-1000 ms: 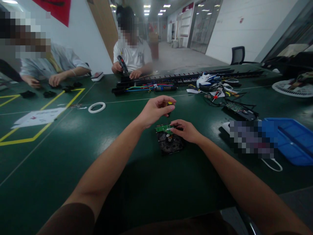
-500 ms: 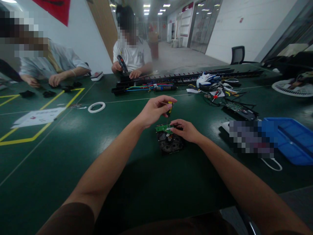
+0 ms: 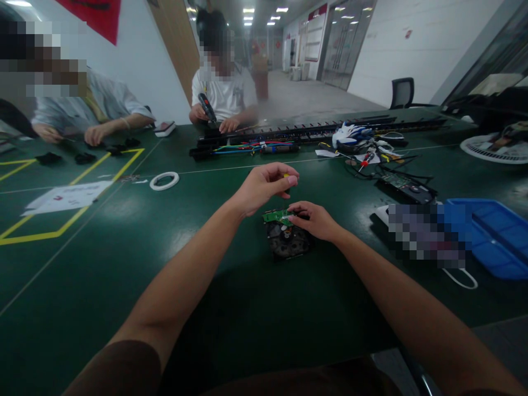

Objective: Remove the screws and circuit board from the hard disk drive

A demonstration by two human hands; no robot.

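My left hand (image 3: pixel 270 188) pinches the yellow and black handle of a small screwdriver (image 3: pixel 287 189), mostly covered by the fingers. Its thin shaft points down at a green circuit board (image 3: pixel 275 216). That board lies across the far end of a black device that looks like a hard drive (image 3: pixel 287 242), flat on the table. With thumb and fingertips, my right hand (image 3: pixel 310 219) grips the board's right side. Whether the screwdriver's tip sits in a screw is too small to tell.
The green table (image 3: pixel 231 308) carries a white ring (image 3: pixel 164 181) on the left and a blue tray (image 3: pixel 501 236) on the right. Another drive-like device (image 3: pixel 408 187) and gloves (image 3: pixel 350 135) lie farther back. Two people work opposite, one holding a power screwdriver (image 3: pixel 207 106).
The fingers of my left hand have rolled around the screwdriver's handle, so less of it shows. My right hand and the device have stayed in place.
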